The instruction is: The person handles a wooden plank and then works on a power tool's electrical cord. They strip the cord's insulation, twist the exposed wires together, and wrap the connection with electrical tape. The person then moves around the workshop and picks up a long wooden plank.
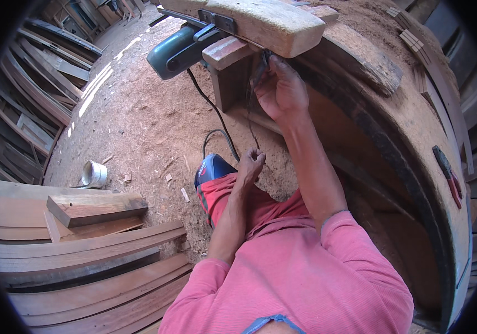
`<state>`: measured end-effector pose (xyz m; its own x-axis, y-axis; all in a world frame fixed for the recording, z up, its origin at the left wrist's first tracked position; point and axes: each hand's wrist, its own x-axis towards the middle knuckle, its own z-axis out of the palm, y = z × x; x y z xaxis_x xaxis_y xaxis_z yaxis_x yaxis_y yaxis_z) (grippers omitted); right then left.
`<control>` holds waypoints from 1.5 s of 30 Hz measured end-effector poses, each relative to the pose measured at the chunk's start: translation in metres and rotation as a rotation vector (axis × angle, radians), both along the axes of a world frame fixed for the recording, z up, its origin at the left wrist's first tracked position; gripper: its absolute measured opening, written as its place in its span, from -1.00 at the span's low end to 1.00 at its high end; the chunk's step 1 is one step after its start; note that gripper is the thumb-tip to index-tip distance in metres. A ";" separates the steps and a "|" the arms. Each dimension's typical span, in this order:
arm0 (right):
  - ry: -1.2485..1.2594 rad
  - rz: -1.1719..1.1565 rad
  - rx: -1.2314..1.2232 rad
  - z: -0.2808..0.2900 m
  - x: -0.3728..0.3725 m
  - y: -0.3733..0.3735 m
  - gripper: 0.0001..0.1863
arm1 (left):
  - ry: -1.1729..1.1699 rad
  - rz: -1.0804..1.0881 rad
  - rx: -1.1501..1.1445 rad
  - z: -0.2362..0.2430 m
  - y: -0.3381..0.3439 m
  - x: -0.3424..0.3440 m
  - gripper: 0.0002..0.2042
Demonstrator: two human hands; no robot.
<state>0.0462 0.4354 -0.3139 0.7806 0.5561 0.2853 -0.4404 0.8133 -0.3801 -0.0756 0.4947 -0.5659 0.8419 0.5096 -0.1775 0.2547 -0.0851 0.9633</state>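
Note:
My right hand (282, 92) is raised at the bench edge, fingers closed on a dark narrow piece (259, 71) beneath a thick wooden block (269, 25); its exact shape is partly hidden. A thin dark cord (251, 125) hangs down from there. Lower down, my left hand (250, 162) pinches this cord. A green power tool (170, 53) is at the block's left side, beside a shorter wooden piece (224, 53), with a thicker black cable (210, 97) hanging below it.
Red-handled pliers (449, 175) lie on the sawdust-covered bench (416, 128). Stacked boards (82, 273) fill the lower left, leaning planks (38, 83) the upper left. A white bucket (94, 173) sits on the sawdust-strewn floor (138, 133).

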 end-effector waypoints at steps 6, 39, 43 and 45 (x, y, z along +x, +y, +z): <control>-0.009 -0.017 -0.227 0.019 -0.006 -0.009 -0.95 | -0.075 0.020 0.047 -0.019 0.007 0.003 -0.82; -0.077 -0.298 -0.299 -0.005 -0.020 -0.017 -0.92 | 0.082 -0.004 0.004 0.008 -0.003 -0.001 -0.83; -0.392 -0.269 -0.364 -0.003 -0.050 -0.047 -0.68 | -0.225 0.260 0.281 0.001 0.013 0.003 -0.68; -0.583 -0.040 -0.256 0.020 -0.064 -0.086 -0.50 | -0.263 0.325 0.210 0.060 0.010 0.008 -0.58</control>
<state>-0.0174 0.3494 -0.2937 0.5589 0.6364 0.5317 -0.0739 0.6768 -0.7324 -0.0675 0.5047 -0.5060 0.6355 0.7562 0.1557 0.0496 -0.2412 0.9692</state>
